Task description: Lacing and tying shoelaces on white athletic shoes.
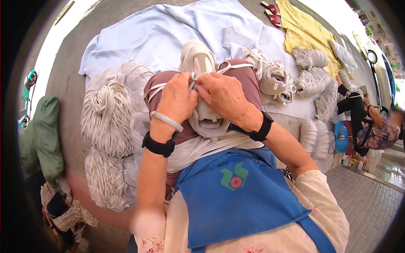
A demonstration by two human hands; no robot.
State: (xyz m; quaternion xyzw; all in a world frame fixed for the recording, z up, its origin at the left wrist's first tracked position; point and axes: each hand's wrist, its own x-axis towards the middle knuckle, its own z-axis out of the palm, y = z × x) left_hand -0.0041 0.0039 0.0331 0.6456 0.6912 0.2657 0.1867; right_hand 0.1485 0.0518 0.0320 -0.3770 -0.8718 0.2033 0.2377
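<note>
A beige sneaker [197, 59] rests between my knees, its toe pointing away from me and its opening toward me. My left hand [179, 96] and my right hand [225, 93] meet over its tongue, fingers pinched together. A pale shoelace [193, 76] shows at the fingertips of my left hand. My right hand's fingers are closed at the same lacing; what they grip is mostly covered. Loose lace ends [236, 66] spread out over both knees. More flat laces [211, 148] lie across my lap, above a blue apron [240, 202].
Big bundles of laces [110, 105] lie at my left. Several laced sneakers [274, 78] sit on the pale blue sheet [168, 33] at my right, near stacked wrapped shoes [312, 80]. Red sandals [273, 17] lie by a yellow cloth [306, 29]. Another person [379, 128] sits far right.
</note>
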